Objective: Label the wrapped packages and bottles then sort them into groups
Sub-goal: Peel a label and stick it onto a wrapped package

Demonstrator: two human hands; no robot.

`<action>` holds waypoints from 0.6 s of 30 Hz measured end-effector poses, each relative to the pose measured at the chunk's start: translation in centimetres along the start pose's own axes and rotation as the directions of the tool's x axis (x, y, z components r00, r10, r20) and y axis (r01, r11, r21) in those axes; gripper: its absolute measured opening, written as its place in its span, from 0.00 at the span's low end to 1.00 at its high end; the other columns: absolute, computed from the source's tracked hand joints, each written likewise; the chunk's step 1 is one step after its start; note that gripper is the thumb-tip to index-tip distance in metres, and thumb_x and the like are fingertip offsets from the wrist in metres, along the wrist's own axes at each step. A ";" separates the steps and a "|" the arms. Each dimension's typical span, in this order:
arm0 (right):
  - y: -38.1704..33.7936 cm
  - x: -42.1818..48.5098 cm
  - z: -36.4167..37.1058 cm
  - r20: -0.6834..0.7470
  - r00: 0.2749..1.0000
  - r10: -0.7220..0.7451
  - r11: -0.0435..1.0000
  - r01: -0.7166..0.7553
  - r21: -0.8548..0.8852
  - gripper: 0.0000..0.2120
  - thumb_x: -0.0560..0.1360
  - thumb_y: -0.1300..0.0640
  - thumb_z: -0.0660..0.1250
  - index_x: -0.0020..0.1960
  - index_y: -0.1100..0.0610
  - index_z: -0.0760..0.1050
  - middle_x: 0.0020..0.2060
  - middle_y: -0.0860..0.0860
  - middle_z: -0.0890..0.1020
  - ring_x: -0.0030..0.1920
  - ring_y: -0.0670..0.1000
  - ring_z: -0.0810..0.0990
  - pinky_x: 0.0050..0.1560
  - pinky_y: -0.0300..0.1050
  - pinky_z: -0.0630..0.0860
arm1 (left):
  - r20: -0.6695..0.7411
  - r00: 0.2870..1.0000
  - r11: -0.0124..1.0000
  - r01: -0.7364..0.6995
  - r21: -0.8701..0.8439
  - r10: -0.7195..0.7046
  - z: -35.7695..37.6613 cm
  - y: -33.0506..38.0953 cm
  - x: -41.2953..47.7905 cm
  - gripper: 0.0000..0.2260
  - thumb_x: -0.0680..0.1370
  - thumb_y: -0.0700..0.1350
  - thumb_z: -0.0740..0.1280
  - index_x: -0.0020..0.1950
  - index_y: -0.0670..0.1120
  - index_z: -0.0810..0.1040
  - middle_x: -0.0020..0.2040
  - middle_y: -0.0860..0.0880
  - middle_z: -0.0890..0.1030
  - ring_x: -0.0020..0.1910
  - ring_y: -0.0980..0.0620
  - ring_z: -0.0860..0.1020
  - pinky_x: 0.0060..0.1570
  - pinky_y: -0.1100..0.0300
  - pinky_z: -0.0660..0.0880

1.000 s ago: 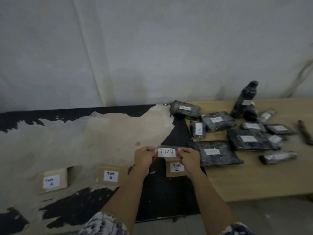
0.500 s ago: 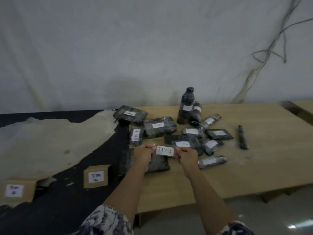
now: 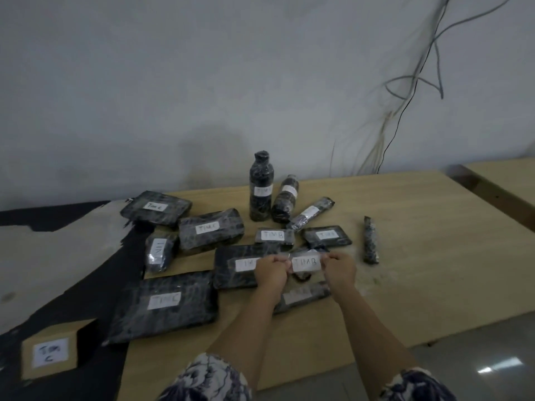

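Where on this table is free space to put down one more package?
Free: the wooden table right of the thin wrapped stick, to its right edge, and the front strip right of the right hand. Crowded: from the tall bottle to the large package.

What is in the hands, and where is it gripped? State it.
A white TIMB label, stretched between both hands: the left hand pinches its left end, the right hand its right end.

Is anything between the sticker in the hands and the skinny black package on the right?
Nothing visible. The left hand and right hand pinch the TIMB label; past it, only bare table lies before the skinny package.
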State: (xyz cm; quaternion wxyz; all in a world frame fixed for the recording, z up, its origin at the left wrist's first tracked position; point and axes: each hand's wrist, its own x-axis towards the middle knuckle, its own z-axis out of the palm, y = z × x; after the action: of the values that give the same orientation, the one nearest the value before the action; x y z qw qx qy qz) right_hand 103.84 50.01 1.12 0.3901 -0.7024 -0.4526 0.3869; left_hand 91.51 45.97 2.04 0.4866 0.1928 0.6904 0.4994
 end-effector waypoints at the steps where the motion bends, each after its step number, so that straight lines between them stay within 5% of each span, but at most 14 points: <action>1: 0.0 1.5 -0.6 -0.009 1.000 -0.011 1.000 0.011 -0.029 0.09 0.77 0.61 0.64 0.45 0.65 0.80 0.37 0.55 0.79 0.36 0.50 0.74 0.35 0.41 0.67 | 0.001 1.000 1.000 0.001 0.009 -0.001 1.8 0.1 0.5 0.08 0.75 0.35 0.67 0.38 0.47 0.78 0.45 0.46 0.82 0.47 0.48 0.81 0.53 0.55 0.78; 6: -0.2 6.8 -3.4 -0.041 0.997 -0.061 0.988 0.054 -0.147 0.09 0.77 0.60 0.65 0.45 0.64 0.81 0.40 0.60 0.81 0.39 0.54 0.75 0.41 0.43 0.68 | -0.014 0.999 0.999 0.044 0.015 -0.044 7.6 1.2 1.9 0.08 0.73 0.34 0.67 0.38 0.45 0.78 0.43 0.45 0.82 0.44 0.49 0.80 0.44 0.59 0.77; 9: 0.3 10.3 -4.4 -0.058 0.995 -0.082 0.963 0.064 -0.261 0.11 0.75 0.58 0.66 0.47 0.65 0.82 0.46 0.62 0.82 0.42 0.57 0.77 0.43 0.45 0.70 | -0.010 0.999 0.998 0.041 0.057 -0.041 10.4 1.7 2.4 0.09 0.72 0.33 0.68 0.36 0.46 0.78 0.45 0.44 0.83 0.46 0.47 0.81 0.47 0.56 0.79; 14: 2.9 13.2 -4.4 0.011 0.996 -0.085 0.826 0.076 -0.558 0.15 0.75 0.56 0.62 0.53 0.64 0.81 0.58 0.61 0.78 0.63 0.60 0.72 0.65 0.50 0.66 | -0.040 0.997 0.994 0.064 0.090 -0.060 12.5 1.2 2.4 0.12 0.73 0.33 0.67 0.34 0.48 0.75 0.42 0.46 0.81 0.44 0.48 0.81 0.42 0.59 0.78; 18: 2.3 12.5 -4.9 0.105 0.994 -0.036 0.775 0.094 -0.625 0.15 0.77 0.56 0.59 0.57 0.63 0.77 0.63 0.61 0.75 0.65 0.59 0.72 0.61 0.48 0.70 | -0.080 0.995 0.991 0.068 0.115 -0.059 13.1 1.3 2.8 0.11 0.71 0.32 0.66 0.35 0.47 0.77 0.41 0.46 0.82 0.41 0.48 0.79 0.42 0.58 0.78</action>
State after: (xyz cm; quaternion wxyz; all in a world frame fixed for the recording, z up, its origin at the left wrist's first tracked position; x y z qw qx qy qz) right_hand 112.63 60.11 -1.35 0.1262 -0.7586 -0.5962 0.2304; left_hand 101.30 55.21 1.51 0.4633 0.1796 0.7425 0.4492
